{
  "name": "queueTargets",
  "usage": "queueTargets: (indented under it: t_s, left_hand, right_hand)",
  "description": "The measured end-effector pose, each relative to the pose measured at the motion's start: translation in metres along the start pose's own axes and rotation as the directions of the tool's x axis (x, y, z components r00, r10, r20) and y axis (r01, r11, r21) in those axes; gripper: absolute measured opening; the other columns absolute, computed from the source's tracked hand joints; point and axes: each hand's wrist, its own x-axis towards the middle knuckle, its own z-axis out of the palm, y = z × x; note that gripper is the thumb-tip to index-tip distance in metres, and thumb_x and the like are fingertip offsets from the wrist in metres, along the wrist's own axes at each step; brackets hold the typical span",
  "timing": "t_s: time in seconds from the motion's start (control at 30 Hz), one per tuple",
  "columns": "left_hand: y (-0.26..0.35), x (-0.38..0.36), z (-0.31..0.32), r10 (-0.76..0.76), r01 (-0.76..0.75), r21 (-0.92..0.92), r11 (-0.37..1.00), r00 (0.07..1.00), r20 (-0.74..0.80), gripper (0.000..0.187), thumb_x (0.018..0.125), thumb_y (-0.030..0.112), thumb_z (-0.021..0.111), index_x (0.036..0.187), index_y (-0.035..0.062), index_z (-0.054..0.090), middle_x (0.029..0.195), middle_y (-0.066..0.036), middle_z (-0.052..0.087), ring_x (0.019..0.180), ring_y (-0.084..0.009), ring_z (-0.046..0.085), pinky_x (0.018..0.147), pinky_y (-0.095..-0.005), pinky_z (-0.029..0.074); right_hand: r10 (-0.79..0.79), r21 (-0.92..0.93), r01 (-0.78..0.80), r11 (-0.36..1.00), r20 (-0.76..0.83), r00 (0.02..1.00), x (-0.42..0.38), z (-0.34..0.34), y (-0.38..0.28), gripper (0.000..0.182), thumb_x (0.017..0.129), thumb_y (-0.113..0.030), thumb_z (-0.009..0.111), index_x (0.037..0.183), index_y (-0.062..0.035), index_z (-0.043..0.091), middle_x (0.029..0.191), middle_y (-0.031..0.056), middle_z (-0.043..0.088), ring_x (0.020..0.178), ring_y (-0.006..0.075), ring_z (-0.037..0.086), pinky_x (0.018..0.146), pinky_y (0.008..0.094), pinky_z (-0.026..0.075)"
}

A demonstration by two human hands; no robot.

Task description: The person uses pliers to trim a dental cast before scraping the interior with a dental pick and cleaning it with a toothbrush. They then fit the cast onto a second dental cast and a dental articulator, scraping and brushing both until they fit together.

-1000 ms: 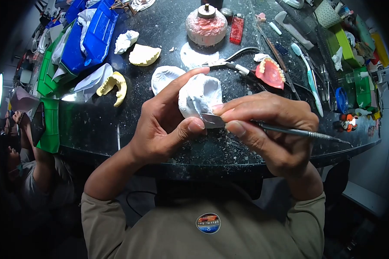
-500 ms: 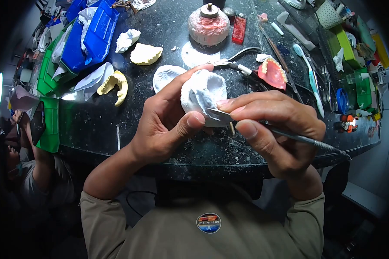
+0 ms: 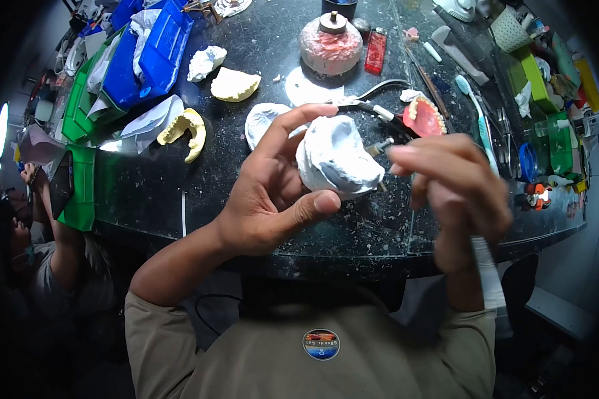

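My left hand (image 3: 263, 199) is closed around a white plaster dental cast (image 3: 339, 156), thumb on the near side and index finger over the far edge. The cast is tilted, with its hollowed face up. Off to its right, apart from it, my right hand (image 3: 456, 186) is smeared by motion. A metal carving knife (image 3: 487, 272) is held in that hand, a blurred silvery length of it sticking out below towards my sleeve. A second white plaster piece (image 3: 263, 120) lies on the bench behind my left fingers.
Yellowish tooth casts (image 3: 235, 84) and a pink denture (image 3: 424, 118) lie on the dark bench (image 3: 246, 219). Further back are a pink-stained burner (image 3: 331, 46) and a red lighter (image 3: 375, 51). A toothbrush (image 3: 476, 110) lies right; blue bins (image 3: 146, 60) stand left. Another person's arm (image 3: 53, 206) shows far left.
My right hand has drawn the knife off the cast and moved right, and the knife now points down. My left hand has shifted slightly right and turned the cast.
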Motion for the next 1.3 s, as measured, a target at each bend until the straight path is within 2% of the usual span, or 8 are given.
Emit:
queueTargets:
  t_s: [0.3,0.4,0.6,0.73,0.97,1.07,1.2,1.3]
  left_hand:
    - [0.015,0.001,-0.008,-0.091,0.091,0.195,0.977,0.996,-0.007,0.069,0.085,0.011,0.073,0.14,0.0017,0.033,0.129,-0.014,0.048,0.111,-0.0148,0.055,0.095,-0.0279,0.047]
    - [0.055,-0.002,-0.034,0.23,-0.035,0.933,0.359,0.972,-0.052,0.089,0.064,0.028,0.087,0.136,-0.0002,0.043,0.132,-0.011,0.051,0.11,-0.02,0.054,0.093,-0.0337,0.046]
    - [0.04,0.0,-0.055,0.083,0.005,1.0,-0.027,0.997,-0.002,0.081,0.057,0.029,0.089,0.127,0.005,0.054,0.123,-0.013,0.055,0.115,-0.0261,0.048,0.097,-0.0391,0.041]
    - [0.044,0.003,-0.058,0.148,0.007,1.0,0.0,0.989,-0.007,0.075,0.055,0.023,0.088,0.121,0.0047,0.058,0.115,-0.011,0.056,0.108,-0.0263,0.055,0.094,-0.0368,0.043]
    - [0.049,0.004,-0.046,0.233,-0.14,0.508,0.85,0.964,-0.125,0.08,0.064,0.012,0.084,0.132,-0.0036,0.043,0.117,-0.017,0.057,0.105,-0.0221,0.063,0.088,-0.0304,0.053]
    - [0.041,0.004,-0.036,0.16,-0.139,0.134,0.981,0.974,-0.158,0.082,0.067,0.006,0.079,0.135,-0.0026,0.035,0.118,-0.02,0.057,0.1,-0.0242,0.065,0.082,-0.0303,0.056]
    - [0.022,0.005,-0.032,0.063,-0.077,-0.091,0.993,0.988,-0.142,0.078,0.072,-0.004,0.074,0.135,-0.0006,0.027,0.119,-0.022,0.058,0.088,-0.0236,0.069,0.055,-0.021,0.054]
    - [0.022,0.005,-0.022,-0.021,0.012,-0.043,0.999,0.978,-0.21,0.087,0.067,0.004,0.078,0.138,-0.003,0.028,0.133,-0.024,0.048,0.08,-0.0192,0.067,0.058,-0.0217,0.054]
  right_hand:
    - [-0.103,-0.37,0.154,0.916,0.153,0.983,-0.006,0.018,0.007,0.038,0.064,-0.013,0.077,0.097,0.001,0.065,0.076,0.005,0.055,0.053,0.0147,0.055,0.044,0.0286,0.041]
    - [-0.102,-0.457,0.159,0.875,0.147,0.984,-0.007,0.016,0.011,0.038,0.063,-0.013,0.078,0.095,0.0019,0.065,0.076,0.0052,0.055,0.052,0.0149,0.054,0.044,0.0285,0.041]
    - [-0.04,-0.545,0.183,0.818,0.263,0.964,-0.008,0.021,0.014,0.026,0.066,-0.01,0.073,0.087,0.0016,0.062,0.074,0.006,0.052,0.056,0.016,0.057,0.047,0.0295,0.042]
    - [-0.025,-0.596,0.205,0.776,0.295,0.955,-0.01,0.025,0.02,0.018,0.073,-0.005,0.063,0.089,0.0013,0.062,0.078,0.0057,0.054,0.062,0.017,0.06,0.052,0.0297,0.045]
    - [-0.004,-0.489,0.04,0.872,0.075,0.997,-0.009,0.021,0.036,0.034,0.075,-0.013,0.075,0.107,-0.0052,0.065,0.08,0.0056,0.056,0.058,0.0196,0.058,0.05,0.0314,0.047]
    - [-0.007,-0.168,-0.02,0.986,-0.155,0.988,-0.002,0.004,0.025,0.03,0.095,-0.026,0.058,0.111,-0.002,0.065,0.084,0.0057,0.058,0.06,0.0129,0.054,0.053,0.0276,0.045]
    - [0.143,0.368,-0.078,0.926,-0.152,0.978,-0.002,-0.02,0.023,0.08,0.101,-0.054,0.006,0.118,0.0064,0.055,0.092,0.0148,0.059,0.065,0.0172,0.055,0.067,0.0273,0.047]
    - [0.222,0.52,-0.14,0.843,-0.099,0.97,-0.007,-0.023,0.022,0.069,0.102,-0.048,0.016,0.11,0.0065,0.057,0.099,0.0187,0.059,0.069,0.0192,0.061,0.066,0.0275,0.053]
